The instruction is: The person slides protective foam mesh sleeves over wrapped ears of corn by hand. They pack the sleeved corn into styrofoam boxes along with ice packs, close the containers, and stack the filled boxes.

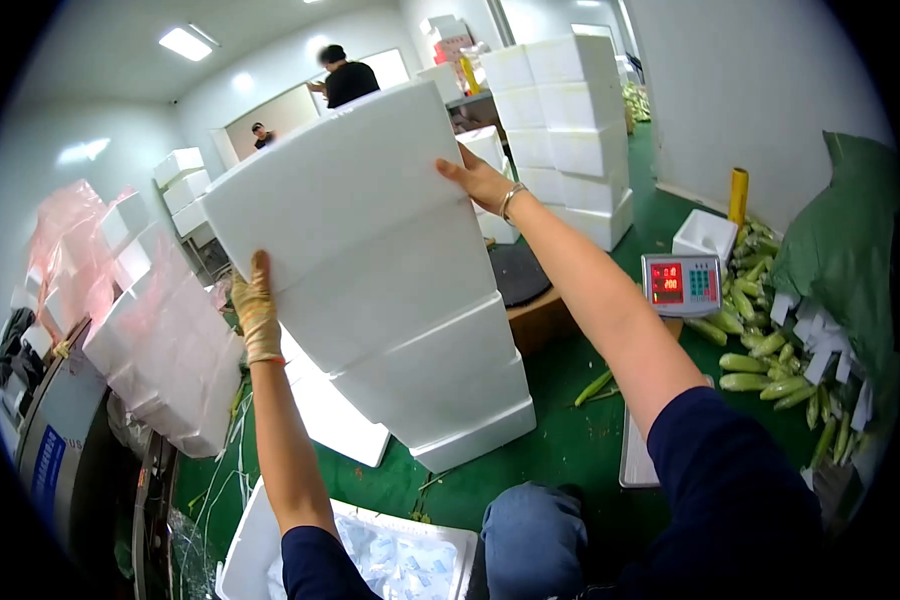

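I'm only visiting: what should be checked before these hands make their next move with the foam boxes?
1. Left hand touching the top foam box: ok, gloved, at its side.
2. Right hand touching it: ok, on the opposite side, bare.
3. Top foam box's contents: cannot tell; its inside is hidden.
4. Floor near the stack free of litter: not ok; a long green vegetable lies there.
5. Digital scale switched on: ok, red digits lit.

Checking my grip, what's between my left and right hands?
The top foam box of the stack; your left hand and right hand touch opposite sides of it. The head view shows this.
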Action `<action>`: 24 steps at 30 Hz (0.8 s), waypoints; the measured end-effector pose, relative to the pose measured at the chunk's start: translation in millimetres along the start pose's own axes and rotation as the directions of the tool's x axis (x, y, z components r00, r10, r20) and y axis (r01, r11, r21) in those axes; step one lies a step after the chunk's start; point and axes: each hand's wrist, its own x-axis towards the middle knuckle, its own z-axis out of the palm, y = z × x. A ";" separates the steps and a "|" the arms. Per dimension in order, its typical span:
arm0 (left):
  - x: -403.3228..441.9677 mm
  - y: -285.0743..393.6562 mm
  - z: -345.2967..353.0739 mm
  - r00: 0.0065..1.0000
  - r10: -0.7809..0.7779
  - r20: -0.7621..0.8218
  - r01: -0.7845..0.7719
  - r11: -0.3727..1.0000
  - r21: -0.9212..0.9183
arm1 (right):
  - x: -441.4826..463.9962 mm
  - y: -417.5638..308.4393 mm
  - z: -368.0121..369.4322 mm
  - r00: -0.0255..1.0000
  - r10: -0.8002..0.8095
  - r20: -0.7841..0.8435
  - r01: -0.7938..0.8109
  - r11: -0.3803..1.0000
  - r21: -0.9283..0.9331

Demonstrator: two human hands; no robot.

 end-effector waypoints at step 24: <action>-272.1 39.2 19.3 0.941 0.313 0.132 -0.319 0.947 0.031 | -707.4 -321.0 50.1 0.187 -0.123 -0.975 -0.914 0.341 -0.219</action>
